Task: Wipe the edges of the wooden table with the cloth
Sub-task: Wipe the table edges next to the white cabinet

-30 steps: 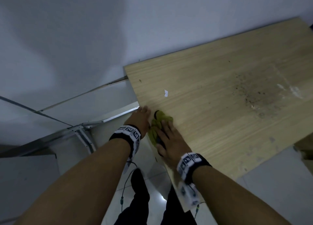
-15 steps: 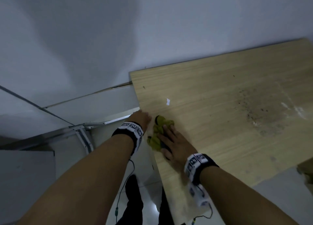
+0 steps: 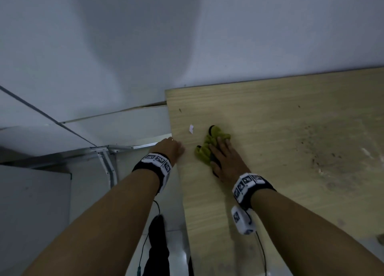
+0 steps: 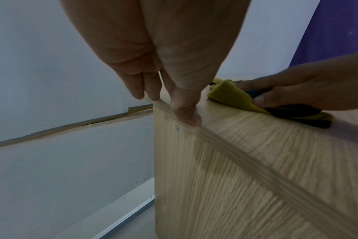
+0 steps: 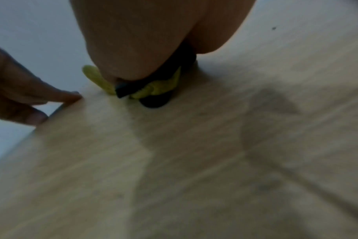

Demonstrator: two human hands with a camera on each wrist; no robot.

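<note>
- Our right hand (image 3: 225, 159) lies flat, fingers straight, pressing the cloth (image 3: 209, 145) on the table (image 3: 291, 130); palm weight is what keeps the cloth pinned for wiping.
- Cloth is yellow-green with a dark part, bunched under and ahead of our right fingers, just right of the table's left edge, not yet over it.
- Our left hand (image 3: 171, 149) sits just left of the cloth at that edge: thumb (image 4: 186, 111) on top, fingers (image 4: 139, 87) down the side face, clamped on the table rim, probably to brace us.
- Just ahead of the hands, a small white scrap (image 3: 191, 128) lies on the wood.
- Well right of our right hand, a dirty speckled patch (image 3: 324, 151).
- Beyond, the wall (image 3: 187, 36) meets the table's back edge.
</note>
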